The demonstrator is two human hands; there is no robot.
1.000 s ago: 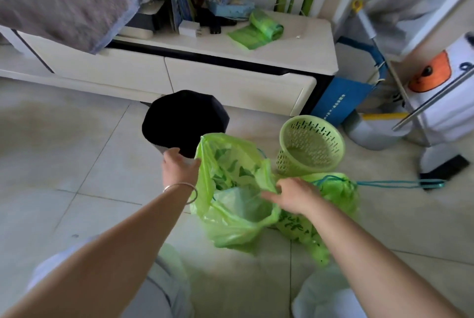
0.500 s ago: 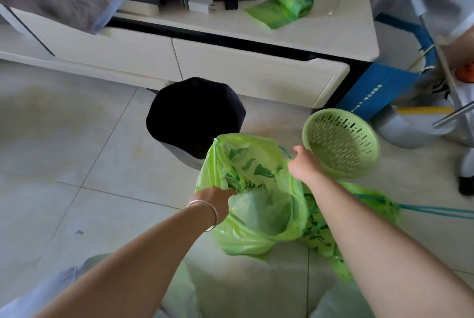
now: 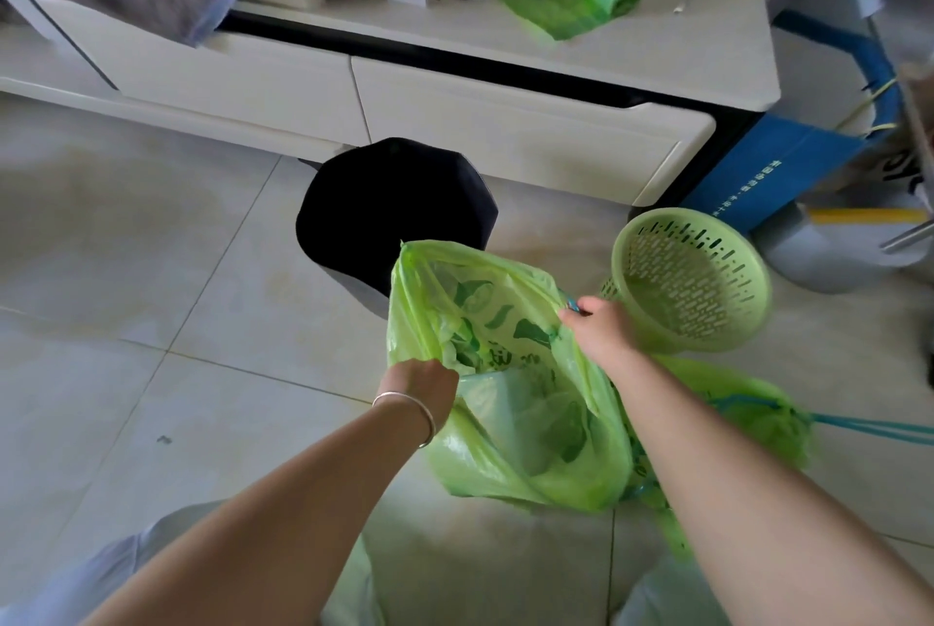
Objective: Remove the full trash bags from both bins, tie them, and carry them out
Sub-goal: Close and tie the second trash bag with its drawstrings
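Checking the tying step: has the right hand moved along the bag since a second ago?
Yes. The right hand went from the near rim of the open bag to its far rim, closer to the green basket.

The right hand [image 3: 601, 330] has moved to the green bag [image 3: 510, 388]'s far rim.

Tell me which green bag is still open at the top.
The held bag, gripped at its rim by the left hand and right hand. The other bag, behind the right arm, is cinched shut by its drawstring.

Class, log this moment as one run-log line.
left hand: grips bag rim | right hand: grips opposite rim | green bag: held open | second bag: on floor
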